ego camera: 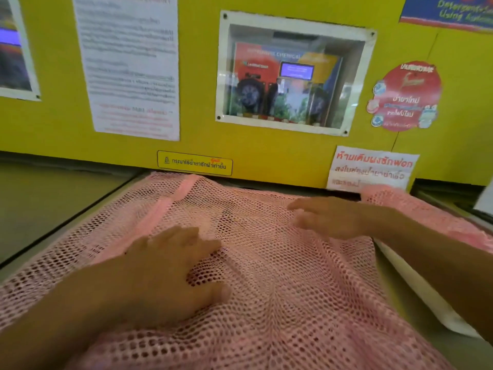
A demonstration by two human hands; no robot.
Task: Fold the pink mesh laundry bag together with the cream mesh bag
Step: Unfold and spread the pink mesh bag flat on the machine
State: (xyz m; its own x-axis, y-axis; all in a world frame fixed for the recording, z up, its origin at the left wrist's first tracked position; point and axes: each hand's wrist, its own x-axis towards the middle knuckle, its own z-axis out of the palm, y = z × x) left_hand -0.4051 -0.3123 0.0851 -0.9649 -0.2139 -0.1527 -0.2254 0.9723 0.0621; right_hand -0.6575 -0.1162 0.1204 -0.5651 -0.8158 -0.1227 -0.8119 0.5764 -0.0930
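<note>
Fingers (186,244) of left hand (165,273) spread apart, flat on pink mesh laundry bag (280,303), gripping nothing. Right hand (328,217) likewise flat, fingers extended, slightly apart, farther back on bag. Bag lies spread over grey counter (53,198). Cream mesh bag (416,287) edge shows beside bag, right. Yellow panel (200,134) behind bag.

A mesh laundry bag (280,276) lies spread on a flat top (48,198), and its far edge reaches the foot of the upright panel (202,76) behind it. The left hand (165,268) lies flat on the near middle of the bag, and the right hand (328,217) lies flat on it further back and to the right. On the panel, a printed notice (130,65) hangs at the left, a framed window (290,73) is in the middle, and a round sticker (405,96) is at the right.
</note>
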